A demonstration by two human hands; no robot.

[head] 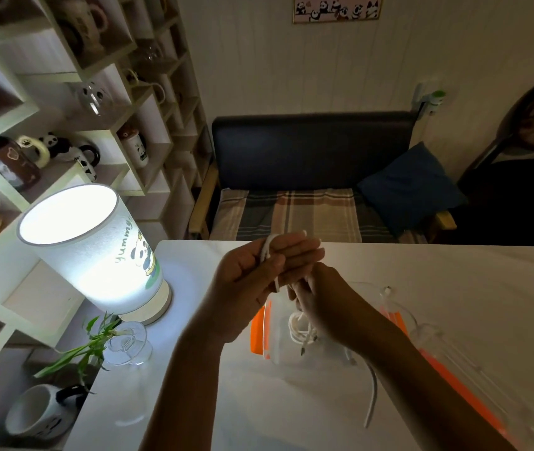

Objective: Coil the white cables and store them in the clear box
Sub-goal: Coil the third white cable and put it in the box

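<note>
Left hand (259, 268) pinching white cable (267, 252) looped over fingers; right hand (321, 301) gripping its tail above clear box (278, 349). Loops likely slipping off if tension drops.

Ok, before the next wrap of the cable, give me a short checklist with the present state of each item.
1. White cable looped over left hand fingers: ok.
2. Right hand pinches the cable's running part: ok.
3. Clear box open below the hands: ok.
4. Coiled cable already inside the box: ok.
5. Loose tail free of snags on the table: cannot tell.
</note>
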